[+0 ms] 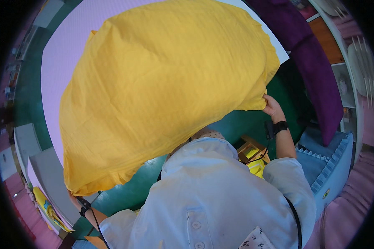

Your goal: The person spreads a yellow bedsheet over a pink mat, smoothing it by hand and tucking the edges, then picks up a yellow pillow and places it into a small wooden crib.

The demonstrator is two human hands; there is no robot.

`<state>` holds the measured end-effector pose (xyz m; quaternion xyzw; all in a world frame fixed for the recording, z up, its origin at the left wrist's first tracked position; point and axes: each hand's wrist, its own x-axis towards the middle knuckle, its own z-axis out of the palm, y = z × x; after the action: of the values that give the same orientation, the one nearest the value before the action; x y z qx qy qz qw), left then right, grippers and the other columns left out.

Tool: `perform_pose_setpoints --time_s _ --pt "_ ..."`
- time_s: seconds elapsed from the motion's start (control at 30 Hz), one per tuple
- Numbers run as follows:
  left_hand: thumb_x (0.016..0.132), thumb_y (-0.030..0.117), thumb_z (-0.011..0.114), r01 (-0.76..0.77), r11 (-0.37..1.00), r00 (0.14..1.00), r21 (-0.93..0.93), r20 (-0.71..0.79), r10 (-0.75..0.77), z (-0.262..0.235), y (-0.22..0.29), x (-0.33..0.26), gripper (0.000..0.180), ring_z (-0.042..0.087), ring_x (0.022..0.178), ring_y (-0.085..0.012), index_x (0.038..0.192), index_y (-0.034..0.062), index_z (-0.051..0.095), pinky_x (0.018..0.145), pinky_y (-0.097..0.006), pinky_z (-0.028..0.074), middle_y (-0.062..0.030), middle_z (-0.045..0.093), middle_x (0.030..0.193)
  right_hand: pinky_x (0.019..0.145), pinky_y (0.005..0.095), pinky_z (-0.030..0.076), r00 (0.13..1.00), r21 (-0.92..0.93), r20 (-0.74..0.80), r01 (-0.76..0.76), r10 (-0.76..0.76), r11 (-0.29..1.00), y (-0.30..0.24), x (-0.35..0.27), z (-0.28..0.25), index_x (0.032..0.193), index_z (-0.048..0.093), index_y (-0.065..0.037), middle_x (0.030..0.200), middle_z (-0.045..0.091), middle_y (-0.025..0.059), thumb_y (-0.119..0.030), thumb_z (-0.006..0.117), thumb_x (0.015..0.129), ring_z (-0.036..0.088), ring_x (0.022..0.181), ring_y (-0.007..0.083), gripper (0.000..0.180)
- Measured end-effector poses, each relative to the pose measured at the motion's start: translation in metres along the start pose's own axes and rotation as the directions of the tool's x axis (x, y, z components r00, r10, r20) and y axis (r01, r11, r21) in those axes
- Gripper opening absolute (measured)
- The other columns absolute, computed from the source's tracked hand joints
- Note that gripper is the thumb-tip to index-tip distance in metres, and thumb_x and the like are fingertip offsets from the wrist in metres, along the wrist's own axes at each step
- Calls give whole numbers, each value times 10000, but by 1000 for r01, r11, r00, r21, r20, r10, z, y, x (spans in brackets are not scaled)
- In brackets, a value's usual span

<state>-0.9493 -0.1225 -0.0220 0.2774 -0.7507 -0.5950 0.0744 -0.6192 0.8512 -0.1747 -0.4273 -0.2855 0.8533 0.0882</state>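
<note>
Yellow pillowcase [162, 87], puffed with air, fills the head view from nine to two o'clock above the bed [66, 45]. Right hand [272, 106] grip pinches its corner; left hand [75, 200] grip is hidden under the hem, cannot tell. Keeping both corners level would spread it evenly.

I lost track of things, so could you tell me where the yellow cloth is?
The yellow cloth fills the head view's centre, spread above the white bed, held between the left hand and right hand.

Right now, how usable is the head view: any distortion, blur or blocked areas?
Head view: strong fisheye bend, black rim; lighting even, focus sharp. The yellow cloth fills the centre, covering most of the white surface; right hand clear, left hand mostly hidden.
</note>
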Motion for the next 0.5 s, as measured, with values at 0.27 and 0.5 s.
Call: perform_pose_setpoints --time_s 0.27,0.5 --pt "904 344 403 -124 991 978 53 -163 131 -47 45 -10 464 500 1088 -233 1280 71 405 892 -383 421 -103 504 1214 1000 417 335 992 258 -76 116 -100 959 -11 -16 -27 1269 375 -41 1285 430 115 -83 447 870 437 1154 281 408" --pt "891 319 410 41 944 999 -327 -10 -47 -89 56 -23 453 473 1110 -238 1268 67 411 950 -380 371 -87 459 1261 918 356 420 968 100 -130 226 -212 969 -11 6 5 1194 475 -69 1194 519 65 -236 503 892 509 1072 209 346"
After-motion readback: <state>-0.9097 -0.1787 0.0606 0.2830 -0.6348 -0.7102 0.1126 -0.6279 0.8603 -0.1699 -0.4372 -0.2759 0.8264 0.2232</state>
